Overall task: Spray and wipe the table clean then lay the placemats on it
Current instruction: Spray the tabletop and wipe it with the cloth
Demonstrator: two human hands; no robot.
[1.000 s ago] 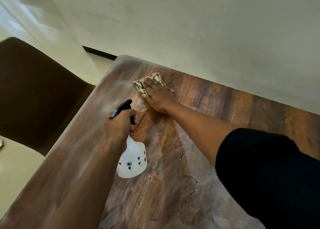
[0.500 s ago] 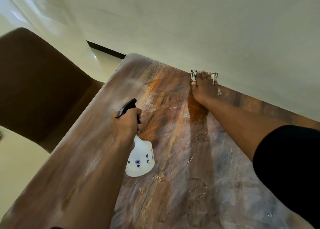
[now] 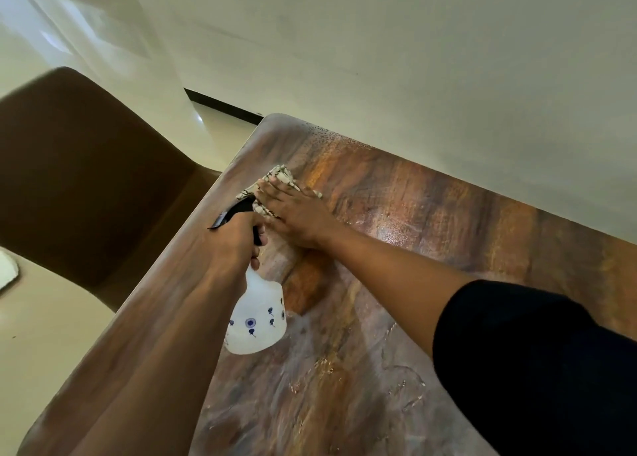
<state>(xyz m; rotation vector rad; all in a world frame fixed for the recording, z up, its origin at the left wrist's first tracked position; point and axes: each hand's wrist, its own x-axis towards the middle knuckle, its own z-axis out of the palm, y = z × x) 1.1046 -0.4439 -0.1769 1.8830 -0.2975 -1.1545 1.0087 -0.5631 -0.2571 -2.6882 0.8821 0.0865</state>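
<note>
A person leaned over a wooden counter, seen from a camera on their head. The right hand lay flat with fingers straight, pressing a pale patterned cloth onto the counter near its far left corner, at about eleven o'clock from the middle of the view. The left hand was curled round the neck and black trigger of a white spray bottle, holding it up off the counter just beside the right hand, at its seven o'clock.

The cloth sat at the far end of the right arm's reach, and that hand was the only one touching it. The counter's long edge ran from the corner toward four o'clock along a pale wall. Fine droplets showed along that far edge near the corner, at about one o'clock from the cloth, so the unwiped strip probably lay that way. Wet streaks showed nearer the person, at six o'clock.

A brown chair stood off the left edge at nine o'clock.

Most of the cloth was hidden under the right hand, and the bottle's nozzle covered its near edge. No placemats appeared anywhere. The counter's right end and near edge were cut off, partly by a black sleeve. Whether a finger pressed the trigger could not be told.
</note>
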